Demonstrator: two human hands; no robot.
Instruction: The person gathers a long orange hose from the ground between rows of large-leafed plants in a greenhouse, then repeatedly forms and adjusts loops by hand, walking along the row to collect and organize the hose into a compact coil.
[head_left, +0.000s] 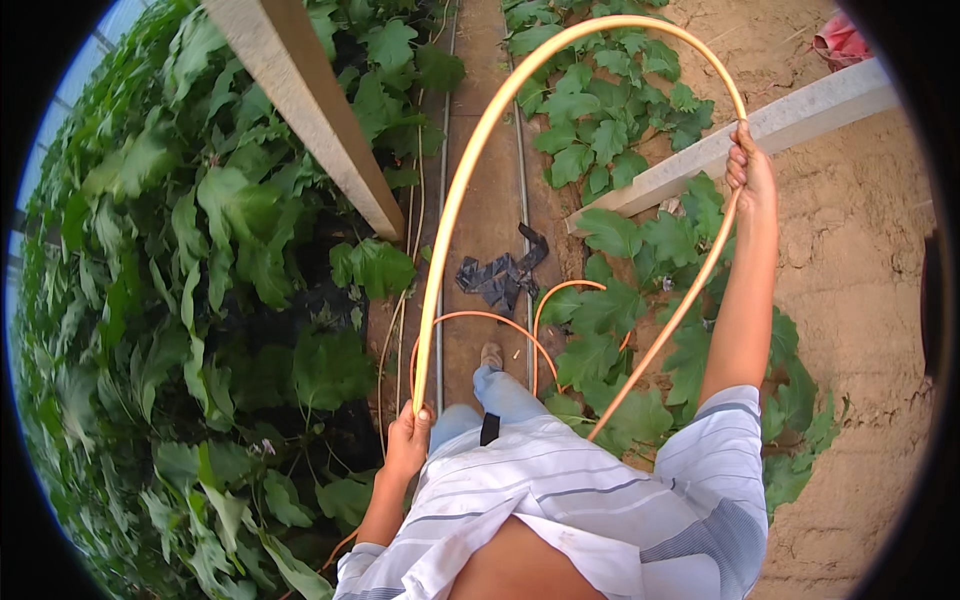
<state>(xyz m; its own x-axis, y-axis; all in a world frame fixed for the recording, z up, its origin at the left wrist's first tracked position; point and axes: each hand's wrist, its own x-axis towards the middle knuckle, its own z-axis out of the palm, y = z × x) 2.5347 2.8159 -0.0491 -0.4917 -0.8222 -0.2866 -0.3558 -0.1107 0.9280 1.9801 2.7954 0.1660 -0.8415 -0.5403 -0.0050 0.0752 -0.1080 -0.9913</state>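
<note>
An orange-yellow flexible hose (480, 142) arches in a large loop in front of me. At the lower left, my left hand (409, 435) is closed around one part of it. My right hand (750, 171) grips the hose higher up at the right, beside a pale concrete post. From there the hose runs down and left towards my waist, where my shirt hides it. More orange hose (495, 315) lies in curves on the path around my feet and among the leaves. Whether all of it is one length, I cannot tell.
Metal pipes (523, 172) run along the dirt path (480, 90). Crumpled black plastic (499, 277) lies between them. Dense leafy plants (225, 217) fill the left, with more at right (600, 112). Concrete posts slant in at left (315, 112) and right (787, 109). A red item (844, 41) lies upper right.
</note>
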